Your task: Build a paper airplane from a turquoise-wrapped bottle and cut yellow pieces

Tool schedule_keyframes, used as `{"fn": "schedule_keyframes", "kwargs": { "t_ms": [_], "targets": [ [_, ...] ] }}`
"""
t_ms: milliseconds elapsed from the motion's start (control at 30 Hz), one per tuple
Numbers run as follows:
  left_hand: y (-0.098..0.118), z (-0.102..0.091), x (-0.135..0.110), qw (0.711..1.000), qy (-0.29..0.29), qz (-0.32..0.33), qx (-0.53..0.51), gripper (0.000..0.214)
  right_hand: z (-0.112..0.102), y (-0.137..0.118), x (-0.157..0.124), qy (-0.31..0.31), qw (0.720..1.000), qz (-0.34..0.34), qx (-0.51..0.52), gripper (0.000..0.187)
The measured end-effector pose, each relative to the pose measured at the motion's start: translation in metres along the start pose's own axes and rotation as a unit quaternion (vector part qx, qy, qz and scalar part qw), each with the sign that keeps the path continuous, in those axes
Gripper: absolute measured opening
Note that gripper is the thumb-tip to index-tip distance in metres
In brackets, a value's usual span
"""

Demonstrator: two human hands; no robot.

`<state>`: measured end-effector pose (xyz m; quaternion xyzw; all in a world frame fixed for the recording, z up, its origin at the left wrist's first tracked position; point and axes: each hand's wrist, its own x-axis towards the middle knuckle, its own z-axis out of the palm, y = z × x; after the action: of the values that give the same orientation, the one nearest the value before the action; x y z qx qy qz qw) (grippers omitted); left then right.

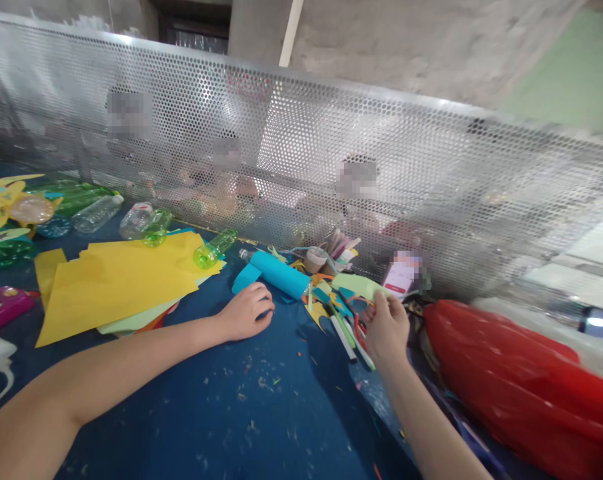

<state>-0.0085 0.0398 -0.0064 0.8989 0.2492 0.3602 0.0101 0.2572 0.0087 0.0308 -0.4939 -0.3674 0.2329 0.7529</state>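
My left hand (246,312) rests on the blue table, its fingers loosely curved with a gap below them and nothing visible inside. Just beyond it lies a clear plastic bottle wrapped in blue paper (281,273), close to the fingertips. Farther right, my right hand (389,327) pinches the edge of a light green paper piece (356,285) between thumb and fingers. Beneath and beside that hand are red-handled scissors (360,332), partly hidden, and several markers (342,337). Paper scraps (315,313) lie between the bottle and the markers.
Yellow paper sheets (121,280) are stacked at left, with green bottles (216,249) and clear bottles (99,213) behind. A pink tool (6,307) lies far left. A perforated metal screen (301,140) borders the back. At right are a phone (401,272) and a red plastic bag (521,380).
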Motion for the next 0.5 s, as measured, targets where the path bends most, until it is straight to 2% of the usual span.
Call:
{"fn": "schedule_keyframes", "kwargs": {
  "t_ms": [133, 267, 500],
  "targets": [
    [-0.001, 0.001, -0.001, 1.0, -0.004, 0.002, 0.003, 0.02, 0.002, -0.004, -0.002, 0.011, 1.0, -0.019, -0.009, 0.039],
    [-0.001, 0.001, -0.001, 1.0, -0.006, 0.005, 0.006, 0.019, 0.004, -0.005, -0.002, 0.018, 0.999, 0.03, 0.005, 0.035],
    [0.0, 0.0, -0.001, 1.0, -0.022, 0.001, 0.005, 0.02, 0.012, 0.006, -0.008, -0.056, 0.994, 0.095, 0.012, 0.039]
  ]
}}
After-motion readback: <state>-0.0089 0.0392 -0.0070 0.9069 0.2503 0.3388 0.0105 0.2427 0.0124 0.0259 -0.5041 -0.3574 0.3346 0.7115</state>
